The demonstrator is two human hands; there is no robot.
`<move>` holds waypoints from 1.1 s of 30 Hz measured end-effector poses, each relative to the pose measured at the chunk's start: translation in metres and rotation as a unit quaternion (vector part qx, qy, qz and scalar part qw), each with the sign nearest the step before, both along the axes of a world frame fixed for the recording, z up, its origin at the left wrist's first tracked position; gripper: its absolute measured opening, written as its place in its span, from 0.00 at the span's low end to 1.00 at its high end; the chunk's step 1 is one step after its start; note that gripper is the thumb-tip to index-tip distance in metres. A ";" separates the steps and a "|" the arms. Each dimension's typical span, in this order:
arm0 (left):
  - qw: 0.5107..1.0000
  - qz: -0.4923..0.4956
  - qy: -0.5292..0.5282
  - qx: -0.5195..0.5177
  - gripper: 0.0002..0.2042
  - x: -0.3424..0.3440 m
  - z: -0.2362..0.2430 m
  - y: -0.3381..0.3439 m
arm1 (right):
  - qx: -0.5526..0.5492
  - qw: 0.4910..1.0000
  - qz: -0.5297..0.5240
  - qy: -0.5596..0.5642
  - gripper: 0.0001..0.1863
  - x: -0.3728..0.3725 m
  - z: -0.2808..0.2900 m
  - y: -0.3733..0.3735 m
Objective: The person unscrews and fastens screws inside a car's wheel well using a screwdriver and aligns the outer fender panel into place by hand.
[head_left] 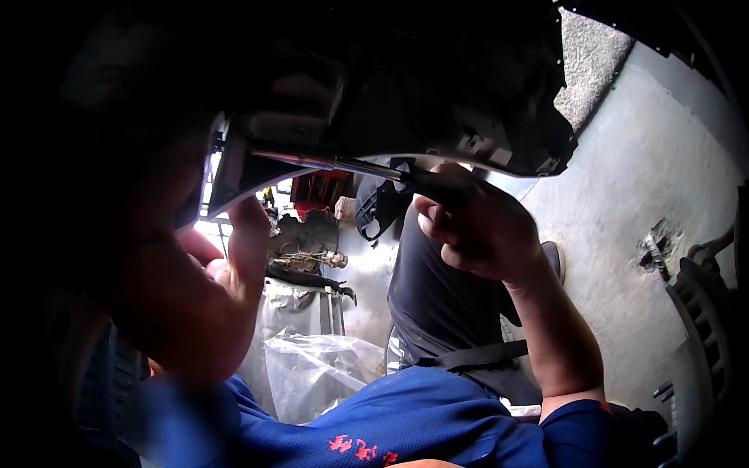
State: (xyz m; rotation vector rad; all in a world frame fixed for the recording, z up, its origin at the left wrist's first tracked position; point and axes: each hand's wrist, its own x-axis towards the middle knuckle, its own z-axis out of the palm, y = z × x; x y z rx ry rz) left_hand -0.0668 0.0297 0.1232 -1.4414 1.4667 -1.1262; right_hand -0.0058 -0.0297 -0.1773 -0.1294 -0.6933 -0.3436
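Note:
My right hand is closed round the black handle of a tool with a long metal shaft. The shaft points left, along the underside of a large dark moulded panel that hangs overhead, its tip by a narrower angled section. My left hand, partly in shadow, is at that section’s lower edge with thumb raised and fingers curled; it appears to grip it. The panel’s upper and left parts are lost in darkness.
My bent leg is below. Behind are a red toolbox, a metal mechanical assembly and plastic sheeting. A dark slatted piece stands at the right on the grey floor, near a rough damaged patch.

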 end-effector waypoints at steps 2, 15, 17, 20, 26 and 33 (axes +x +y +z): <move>0.999 -0.001 -0.029 -0.018 0.28 0.000 -0.001 0.008 | -0.007 0.996 -0.081 0.035 0.22 -0.001 0.000 0.004; 0.999 -0.015 -0.003 -0.033 0.33 -0.016 -0.016 0.000 | 0.137 0.969 0.185 -0.096 0.19 -0.016 -0.007 -0.009; 0.999 -0.003 0.018 -0.040 0.34 -0.015 -0.021 -0.002 | 0.118 0.981 0.131 -0.087 0.19 -0.014 -0.011 -0.007; 0.998 0.025 0.029 -0.048 0.34 -0.017 -0.023 -0.002 | 0.059 0.996 0.021 -0.068 0.21 -0.009 -0.017 -0.004; 0.997 0.022 0.056 -0.055 0.37 -0.017 -0.027 0.004 | 0.073 0.996 -0.033 -0.029 0.16 -0.013 -0.002 -0.001; 0.995 0.028 0.069 -0.060 0.40 -0.018 -0.030 0.004 | 0.029 0.998 -0.056 0.007 0.20 -0.012 -0.008 -0.001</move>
